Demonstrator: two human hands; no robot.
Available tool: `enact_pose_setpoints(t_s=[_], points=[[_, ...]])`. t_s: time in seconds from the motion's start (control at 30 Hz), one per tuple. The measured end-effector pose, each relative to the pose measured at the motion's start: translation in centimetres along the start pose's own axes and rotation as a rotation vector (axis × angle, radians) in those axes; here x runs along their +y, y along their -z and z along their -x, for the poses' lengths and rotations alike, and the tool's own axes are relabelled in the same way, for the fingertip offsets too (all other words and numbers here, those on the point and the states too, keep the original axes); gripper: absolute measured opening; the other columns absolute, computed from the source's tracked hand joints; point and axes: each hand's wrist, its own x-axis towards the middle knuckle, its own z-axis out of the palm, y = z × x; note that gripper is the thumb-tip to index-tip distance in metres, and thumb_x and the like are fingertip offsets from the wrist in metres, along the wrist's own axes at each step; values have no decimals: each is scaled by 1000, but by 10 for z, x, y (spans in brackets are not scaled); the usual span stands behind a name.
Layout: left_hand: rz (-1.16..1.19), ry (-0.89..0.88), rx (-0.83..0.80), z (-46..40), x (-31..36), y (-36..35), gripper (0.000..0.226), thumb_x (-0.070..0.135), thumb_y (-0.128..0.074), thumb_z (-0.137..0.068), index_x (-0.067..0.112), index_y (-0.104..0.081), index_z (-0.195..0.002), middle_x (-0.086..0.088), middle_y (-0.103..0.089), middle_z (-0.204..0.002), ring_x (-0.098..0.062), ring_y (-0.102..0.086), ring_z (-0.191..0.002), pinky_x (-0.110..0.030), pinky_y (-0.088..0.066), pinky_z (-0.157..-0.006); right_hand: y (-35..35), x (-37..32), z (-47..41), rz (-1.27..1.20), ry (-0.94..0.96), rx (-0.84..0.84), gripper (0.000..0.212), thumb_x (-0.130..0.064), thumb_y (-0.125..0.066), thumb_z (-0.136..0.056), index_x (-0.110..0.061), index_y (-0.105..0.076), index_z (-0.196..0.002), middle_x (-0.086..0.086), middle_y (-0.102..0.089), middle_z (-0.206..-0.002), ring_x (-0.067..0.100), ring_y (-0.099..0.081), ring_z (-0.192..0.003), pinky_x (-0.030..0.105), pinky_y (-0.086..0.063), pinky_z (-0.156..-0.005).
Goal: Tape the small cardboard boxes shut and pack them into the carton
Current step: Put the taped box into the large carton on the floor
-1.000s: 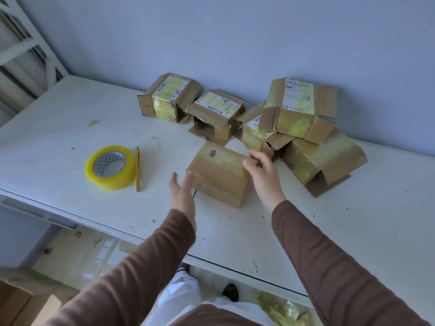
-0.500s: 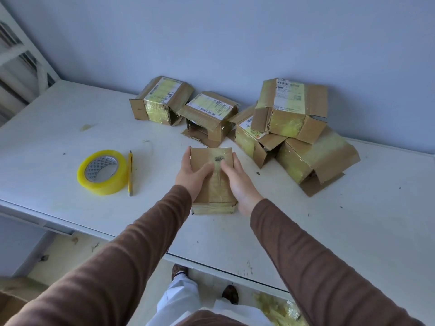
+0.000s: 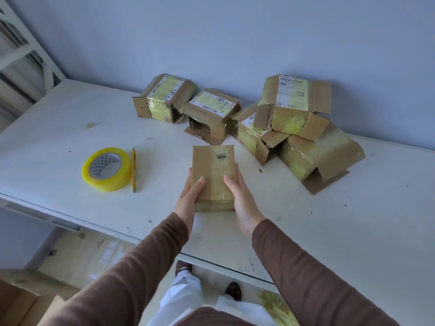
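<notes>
Box (image 3: 213,175) now held lengthwise by both hands.

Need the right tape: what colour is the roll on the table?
Translucent yellow tape roll, in the head view.

White table (image 3: 329,231) with boxes (image 3: 213,175), tape roll (image 3: 107,169), pencil (image 3: 133,170)

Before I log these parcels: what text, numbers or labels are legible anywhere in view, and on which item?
"100": red-edged label on the brown cardboard box under the stack; only a fragment shows.
Shipping label on the top stacked box: barcode and print, too blurred to read.
Label on the middle open-flapped box: barcodes, digits unreadable.
Label on the leftmost box: blurred.
Plain box held by the left hand and right hand: dark smudge, no text.
Yellow tape roll: core pattern only.
</notes>
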Motion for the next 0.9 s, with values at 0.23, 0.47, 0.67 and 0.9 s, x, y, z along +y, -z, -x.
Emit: enact_pose_setpoints(t_s=[0.23,0.47,0.67,0.9], points=[[18,-82,13,9,15,-6,53,36,-55,-102,29,-42,-153,-1,-64,-139,-26,-59,-129,-44,-48,-107,-9,-9,7,10,137,29,52,-28,-54,-104,-33,-40,-154,-6,-64,-138,14,-64,-123,45,-51,-106],[152,-247,113,44,44,24,68,36,-65,-92,25,-40,-154,-2,-59,-145,-19,-55,-134,-46,-39,-117,-69,-23,36,-6,361,-5,54,-17,-56,-103,-27,-41,-154,-3,-56,-148,12,-58,-130,38,-50,-107],[177,-382,220,105,63,92,74,40,-69,-87,28,-40,-154,-6,-52,-151,-23,-50,-139,-50,-38,-117,-151,-2,67,38,432,-38,65,-29,-62,-92,-29,-42,-153,-5,-46,-150,11,-53,-135,46,-47,-112],[210,-409,368,208,46,213,69,37,-66,-93,29,-37,-155,-3,-58,-146,-22,-56,-133,-47,-41,-115,-272,64,118,102,378,-184,52,-28,-68,-88,-18,-51,-136,8,-59,-136,19,-60,-124,40,-53,-103]])
